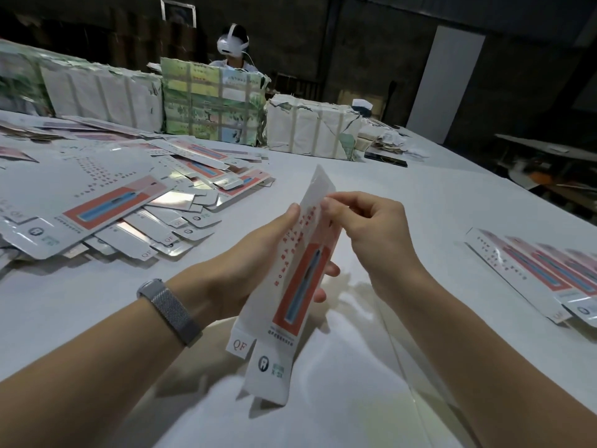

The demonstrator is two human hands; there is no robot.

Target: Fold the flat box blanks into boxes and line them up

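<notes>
Box blank [292,273] was held above the white table [420,221] at frame centre, long axis running 1 to 7 o'clock, QF flap at the lower end. Left hand [258,263] gripped its middle from 9 o'clock, fingers wrapped behind. Right hand [371,227] pinched the upper edge from 3 o'clock. Loose pile of flat blanks [106,202] lay at 10 o'clock; row of folded boxes [542,270] at 3 o'clock. Wrapped bundles [213,101] stood at 12 o'clock.
</notes>
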